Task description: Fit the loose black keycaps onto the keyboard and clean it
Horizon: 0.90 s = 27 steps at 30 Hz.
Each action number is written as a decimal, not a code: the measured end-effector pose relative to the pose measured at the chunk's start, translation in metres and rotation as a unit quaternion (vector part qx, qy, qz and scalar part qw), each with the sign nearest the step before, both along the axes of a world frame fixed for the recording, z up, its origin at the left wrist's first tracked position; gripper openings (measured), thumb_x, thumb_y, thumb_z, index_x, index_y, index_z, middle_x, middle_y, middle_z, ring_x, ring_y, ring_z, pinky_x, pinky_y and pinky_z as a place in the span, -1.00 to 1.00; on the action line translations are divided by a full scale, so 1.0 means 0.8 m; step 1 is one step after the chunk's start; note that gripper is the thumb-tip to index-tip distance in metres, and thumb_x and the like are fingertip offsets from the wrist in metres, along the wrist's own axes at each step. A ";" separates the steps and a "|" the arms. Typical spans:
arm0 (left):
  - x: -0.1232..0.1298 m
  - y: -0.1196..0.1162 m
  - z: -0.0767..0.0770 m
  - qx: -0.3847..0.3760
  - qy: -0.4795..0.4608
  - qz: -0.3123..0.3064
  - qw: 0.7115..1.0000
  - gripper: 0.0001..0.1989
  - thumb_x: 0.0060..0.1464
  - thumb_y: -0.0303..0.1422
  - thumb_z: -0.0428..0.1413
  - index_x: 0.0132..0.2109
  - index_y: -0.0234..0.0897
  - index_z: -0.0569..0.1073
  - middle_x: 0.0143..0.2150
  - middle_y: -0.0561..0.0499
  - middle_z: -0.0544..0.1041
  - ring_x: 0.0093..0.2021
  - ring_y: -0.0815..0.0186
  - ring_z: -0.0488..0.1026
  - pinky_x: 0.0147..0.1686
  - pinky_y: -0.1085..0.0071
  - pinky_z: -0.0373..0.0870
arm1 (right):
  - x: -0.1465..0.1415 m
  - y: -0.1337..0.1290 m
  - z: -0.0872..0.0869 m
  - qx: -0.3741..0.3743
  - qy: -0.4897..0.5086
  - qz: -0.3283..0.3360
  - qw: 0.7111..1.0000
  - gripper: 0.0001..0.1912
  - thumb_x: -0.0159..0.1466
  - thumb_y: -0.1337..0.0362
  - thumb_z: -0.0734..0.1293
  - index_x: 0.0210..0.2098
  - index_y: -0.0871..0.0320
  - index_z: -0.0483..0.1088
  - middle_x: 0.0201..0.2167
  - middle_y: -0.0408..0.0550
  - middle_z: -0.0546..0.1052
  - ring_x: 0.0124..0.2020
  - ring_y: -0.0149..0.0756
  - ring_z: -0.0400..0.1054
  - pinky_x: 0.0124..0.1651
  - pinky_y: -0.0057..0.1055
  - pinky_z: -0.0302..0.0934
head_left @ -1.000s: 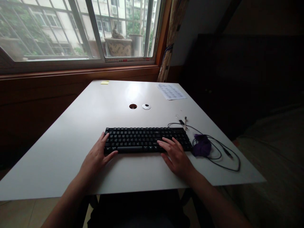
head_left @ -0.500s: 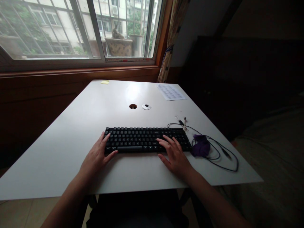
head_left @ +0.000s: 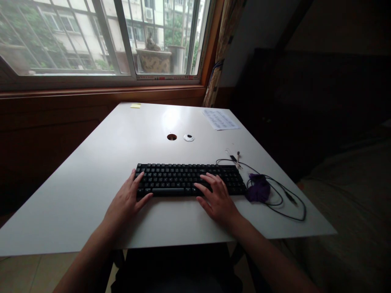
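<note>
A black computer keyboard (head_left: 171, 179) lies flat on the white table (head_left: 91, 162). Over its left end rests my left hand (head_left: 126, 199), fingers apart, the thumb by the front edge near the space bar. My right hand (head_left: 216, 199) is spread over the right part of the keys, its thumb just off the front edge. Neither hand grips anything. Just right of the keyboard is a bunched purple cloth (head_left: 258, 188), with a black cable (head_left: 301, 203) looped around and beyond it.
Behind the keyboard are a round hole (head_left: 172, 137) in the tabletop and a white ring-shaped cover (head_left: 188, 138). Printed papers (head_left: 221, 119) lie at the back right, a yellow note (head_left: 135, 106) at the back left. Small items (head_left: 237, 159) sit by the keyboard's far right corner.
My right hand has slid a little to the left across the keys. My left hand stays nearly where it was on the keyboard's left end.
</note>
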<state>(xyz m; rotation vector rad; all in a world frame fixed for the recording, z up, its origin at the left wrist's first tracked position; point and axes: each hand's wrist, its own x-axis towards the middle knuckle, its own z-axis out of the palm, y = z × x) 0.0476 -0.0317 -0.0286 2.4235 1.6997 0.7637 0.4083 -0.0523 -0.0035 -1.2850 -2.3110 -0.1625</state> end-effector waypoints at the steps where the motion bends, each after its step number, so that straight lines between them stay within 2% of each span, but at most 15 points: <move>1: 0.000 0.000 0.000 0.001 -0.002 -0.001 1.000 -0.24 0.34 -0.01 0.06 0.50 -0.21 -0.02 0.54 -0.33 -0.04 0.47 -0.13 0.09 0.36 -0.10 0.19 | -0.003 0.000 0.000 0.001 0.003 -0.003 1.000 -0.61 0.42 0.18 0.28 0.22 0.02 0.35 0.30 0.11 0.31 0.41 0.04 0.07 0.42 0.21 -0.02; 7: -0.002 0.002 -0.002 0.007 -0.015 -0.013 1.000 -0.22 0.33 -0.04 0.08 0.50 -0.14 -0.05 0.54 -0.29 -0.04 0.48 -0.12 0.08 0.38 -0.10 0.18 | -0.012 0.001 0.000 -0.005 0.003 -0.017 1.000 -0.61 0.41 0.17 0.28 0.22 0.00 0.37 0.27 0.07 0.35 0.37 0.05 0.10 0.42 0.23 0.00; 13: 0.000 0.001 -0.004 0.001 -0.027 -0.014 1.000 -0.24 0.33 -0.04 0.08 0.50 -0.18 0.00 0.54 -0.31 -0.06 0.48 -0.13 0.07 0.38 -0.10 0.16 | -0.014 0.001 0.000 0.002 0.002 -0.024 1.000 -0.61 0.41 0.18 0.29 0.22 -0.03 0.38 0.27 0.05 0.36 0.37 0.06 0.11 0.42 0.24 -0.01; 16: -0.006 0.001 0.002 -0.034 -0.044 -0.023 0.998 -0.27 0.34 -0.03 0.05 0.49 -0.19 0.02 0.55 -0.29 -0.08 0.50 -0.11 0.00 0.40 -0.11 0.12 | -0.013 0.002 0.000 0.002 0.007 -0.021 1.000 -0.61 0.41 0.19 0.28 0.21 -0.03 0.38 0.26 0.05 0.37 0.35 0.04 0.14 0.42 0.23 0.00; 19: -0.020 0.007 0.017 -0.096 -0.062 -0.043 0.992 -0.26 0.35 0.01 0.00 0.50 -0.18 0.00 0.55 -0.25 -0.04 0.50 -0.05 0.01 0.41 -0.06 0.10 | -0.013 0.002 0.002 0.010 0.024 -0.002 1.000 -0.58 0.42 0.24 0.26 0.26 0.00 0.33 0.26 0.05 0.38 0.34 -0.01 0.17 0.43 0.20 0.00; 23: -0.044 0.032 0.043 -0.116 -0.047 -0.057 0.990 -0.25 0.32 0.08 0.00 0.48 -0.18 0.07 0.47 -0.21 0.19 0.43 -0.04 0.19 0.39 -0.05 0.15 | -0.022 0.002 0.003 0.007 0.020 0.047 0.999 -0.54 0.42 0.31 0.23 0.30 0.01 0.27 0.26 -0.01 0.42 0.33 -0.10 0.20 0.45 0.12 -0.02; 27: -0.057 0.080 0.055 -0.103 -0.041 -0.053 0.992 -0.29 0.30 0.09 0.00 0.42 -0.19 0.19 0.36 -0.22 0.37 0.32 -0.05 0.36 0.30 -0.03 0.29 | -0.039 0.005 0.005 -0.013 0.001 0.047 0.999 -0.51 0.43 0.27 0.24 0.33 0.00 0.23 0.30 -0.05 0.42 0.39 -0.07 0.12 0.48 0.16 -0.12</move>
